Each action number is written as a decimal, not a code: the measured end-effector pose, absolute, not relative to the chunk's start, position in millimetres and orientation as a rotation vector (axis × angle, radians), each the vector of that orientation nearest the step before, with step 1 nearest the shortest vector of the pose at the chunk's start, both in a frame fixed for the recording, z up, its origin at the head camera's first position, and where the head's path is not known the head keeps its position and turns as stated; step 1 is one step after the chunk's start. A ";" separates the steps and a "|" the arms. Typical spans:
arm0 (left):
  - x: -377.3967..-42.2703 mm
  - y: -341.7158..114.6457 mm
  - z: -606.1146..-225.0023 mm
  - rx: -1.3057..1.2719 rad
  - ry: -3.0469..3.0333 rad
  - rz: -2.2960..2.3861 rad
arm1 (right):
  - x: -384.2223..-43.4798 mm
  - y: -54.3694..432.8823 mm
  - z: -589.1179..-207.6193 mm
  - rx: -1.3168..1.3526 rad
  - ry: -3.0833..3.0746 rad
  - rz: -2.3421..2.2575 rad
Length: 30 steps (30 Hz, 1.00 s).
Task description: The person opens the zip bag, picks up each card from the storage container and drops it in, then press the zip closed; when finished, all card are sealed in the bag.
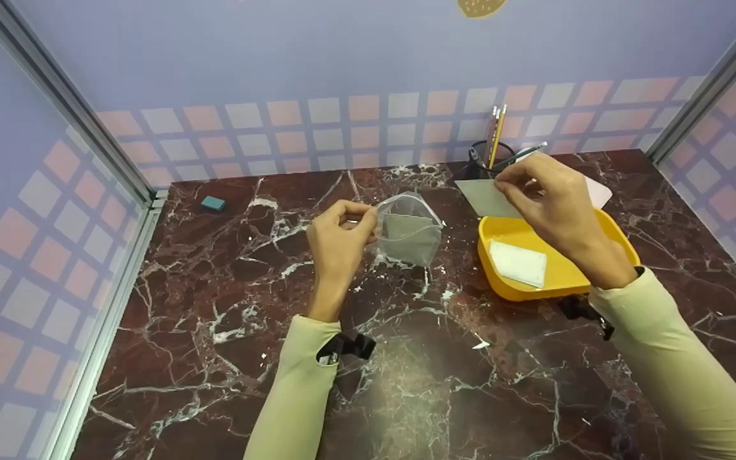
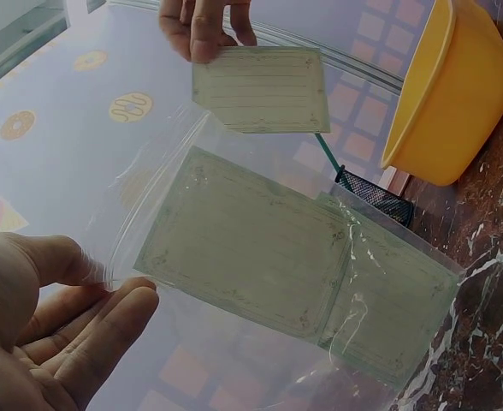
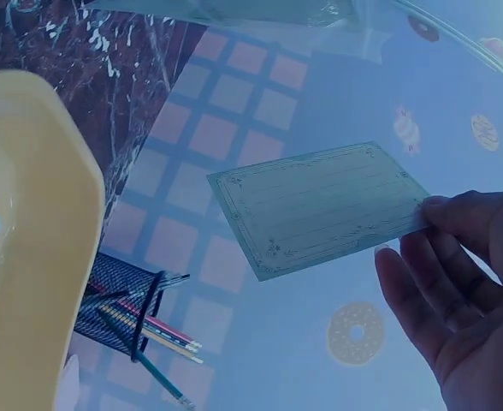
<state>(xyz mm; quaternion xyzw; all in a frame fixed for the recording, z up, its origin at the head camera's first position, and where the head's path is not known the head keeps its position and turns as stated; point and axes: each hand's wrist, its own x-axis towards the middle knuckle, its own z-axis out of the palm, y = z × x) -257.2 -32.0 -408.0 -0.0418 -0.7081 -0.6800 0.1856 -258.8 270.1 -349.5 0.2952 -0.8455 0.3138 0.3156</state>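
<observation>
A clear plastic bag (image 1: 409, 230) hangs from my left hand (image 1: 339, 239), its edge pinched between thumb and fingers. Inside the bag lie pale green lined cards (image 2: 243, 244) with decorated borders, two of them overlapping in the left wrist view. My right hand (image 1: 553, 204) pinches another such card (image 3: 320, 210) by one corner, thumb against fingers. In the head view this card is held up above the back of the yellow basin (image 1: 492, 281), to the right of the bag.
A white packet (image 1: 518, 263) lies in the yellow basin. Behind it stands a black mesh holder (image 3: 115, 312) with several pencils (image 1: 497, 137). A teal eraser-like block (image 1: 213, 203) sits at the back left of the dark marble table (image 1: 214, 383). White scraps (image 1: 481, 344) dot the tabletop.
</observation>
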 end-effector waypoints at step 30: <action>-257.3 -31.6 -409.6 -0.127 -2.000 -1.903 | -232.4 221.3 -318.9 0.816 -1.932 1.105</action>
